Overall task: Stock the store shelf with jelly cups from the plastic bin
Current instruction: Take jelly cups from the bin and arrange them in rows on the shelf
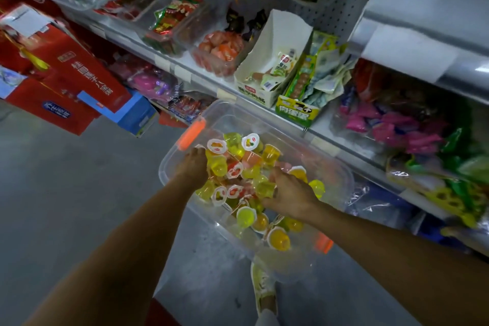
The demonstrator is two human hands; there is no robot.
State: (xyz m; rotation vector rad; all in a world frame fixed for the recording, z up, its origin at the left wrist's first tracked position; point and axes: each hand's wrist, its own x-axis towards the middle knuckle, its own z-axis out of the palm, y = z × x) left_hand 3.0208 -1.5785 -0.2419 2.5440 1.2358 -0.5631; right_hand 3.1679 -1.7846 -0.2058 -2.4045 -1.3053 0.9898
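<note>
- Gather only a few jelly cups (pixel 246 167) from under the right hand (pixel 288 193), squeezing lightly to spare the lids.
- Palm down, clasped round yellow cups in the heap.
- Left hand (pixel 194 167) dipped inside the plastic bin (pixel 264 119) below the orange latch (pixel 191 133); hold hidden, cannot tell.
- Lift clear towards the shelf (pixel 185 71) beyond both hands.

I see a clear plastic bin (pixel 264 119) with orange handles (pixel 191 133); its jelly cups (pixel 238 167) are yellow, lime and pinkish orange, their lids white with red and yellow fruit prints. Gift boxes (pixel 79 69) are red with pale lettering, one box (pixel 137 114) blue. On the white shelf (pixel 195 79) I note a white carton (pixel 267 69), a green-and-yellow carton (pixel 296 111) and magenta packets (pixel 397 127). The floor (pixel 66 180) is grey.
</note>
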